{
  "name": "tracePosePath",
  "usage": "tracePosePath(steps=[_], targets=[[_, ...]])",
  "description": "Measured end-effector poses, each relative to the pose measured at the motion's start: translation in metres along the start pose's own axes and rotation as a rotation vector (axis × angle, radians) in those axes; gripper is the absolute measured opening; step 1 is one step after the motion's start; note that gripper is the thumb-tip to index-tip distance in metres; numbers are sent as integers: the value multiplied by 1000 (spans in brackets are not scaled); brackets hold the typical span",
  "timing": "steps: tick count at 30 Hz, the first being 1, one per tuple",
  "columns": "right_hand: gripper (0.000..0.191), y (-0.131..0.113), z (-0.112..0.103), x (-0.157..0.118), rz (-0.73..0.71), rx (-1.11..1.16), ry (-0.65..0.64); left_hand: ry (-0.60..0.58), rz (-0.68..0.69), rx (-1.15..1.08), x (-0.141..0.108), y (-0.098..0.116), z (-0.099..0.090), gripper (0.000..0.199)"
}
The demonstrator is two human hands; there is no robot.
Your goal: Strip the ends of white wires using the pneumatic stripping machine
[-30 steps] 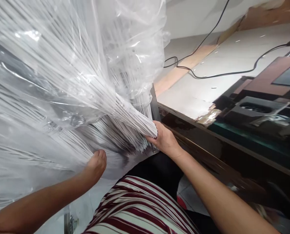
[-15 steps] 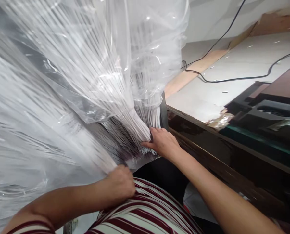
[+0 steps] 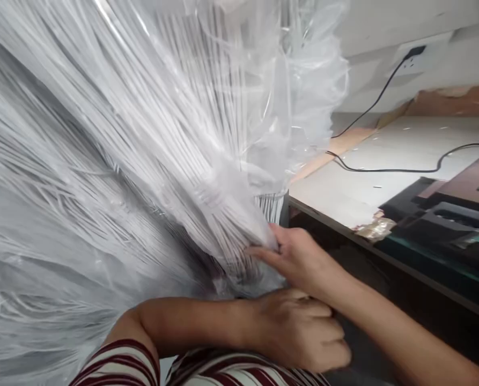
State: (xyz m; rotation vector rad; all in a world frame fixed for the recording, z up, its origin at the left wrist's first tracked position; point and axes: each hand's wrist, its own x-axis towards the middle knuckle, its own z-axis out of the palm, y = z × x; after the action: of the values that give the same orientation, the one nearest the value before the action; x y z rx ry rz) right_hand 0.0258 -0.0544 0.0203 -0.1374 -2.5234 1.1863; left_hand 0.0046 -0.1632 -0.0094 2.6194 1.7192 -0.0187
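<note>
Left of the bench (image 3: 328, 201), the bundle (image 3: 229, 230) is clasped near its end by the right hand (image 3: 299, 254); what the curled left hand (image 3: 303, 332) holds cannot be told, and splaying could be caused by sharp tugging on the plastic (image 3: 311, 88).

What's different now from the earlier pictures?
The left hand moved right, across the striped shirt, and is now a fist just below the right hand; I can't tell whether it grips anything. The view shifted too, so the wall socket shows. The right hand still holds the white bundle near its lower end.
</note>
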Motion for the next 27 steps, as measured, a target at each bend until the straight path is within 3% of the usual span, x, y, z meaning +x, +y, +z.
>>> tracePosePath(steps=[1, 2, 3, 5, 6, 7, 10, 13, 17, 20, 22, 25, 27], targets=[[20, 5, -6, -1, 1, 9, 24, 150, 118, -85, -13, 0, -6, 23], [20, 9, -12, -3, -1, 25, 45, 323, 64, -171, -29, -1, -12, 17], [20, 12, -17, -6, -3, 44, 62, 466, -105, -254, -46, -3, -17, 10], [20, 15, -24, -10, 8, 87, 66, 807, -633, -491, -78, -13, -21, 7], [21, 14, -26, -13, 12, 106, 59, 951, -815, -663, -90, -19, -20, 10], [20, 13, -27, -16, 14, 120, 51, 1008, -904, -904, -97, -26, -16, 18], [19, 6, -27, -24, 7, 130, 33, 915, -864, -1135, -94, -43, 5, 40], [17, 1, -29, -31, 37, 161, 21, 886, -817, -1218, -73, -49, 20, 44], [18, 8, -26, -37, 104, 336, -73, 982, -845, -1224, -66, -47, 11, 50], [37, 17, -8, -37, 64, 450, -129, 1137, -852, -1192, -76, -45, -23, 47], [49, 16, 9, -33, 32, 463, -149, 1361, -780, -1119, -83, -44, -58, 46], [64, -10, 28, -13, -46, 566, -216, 1510, -628, -990, -96, -45, -112, 50], [66, -39, 30, 5, -186, 691, -209, 1617, -620, -803, -106, -48, -135, 50]])
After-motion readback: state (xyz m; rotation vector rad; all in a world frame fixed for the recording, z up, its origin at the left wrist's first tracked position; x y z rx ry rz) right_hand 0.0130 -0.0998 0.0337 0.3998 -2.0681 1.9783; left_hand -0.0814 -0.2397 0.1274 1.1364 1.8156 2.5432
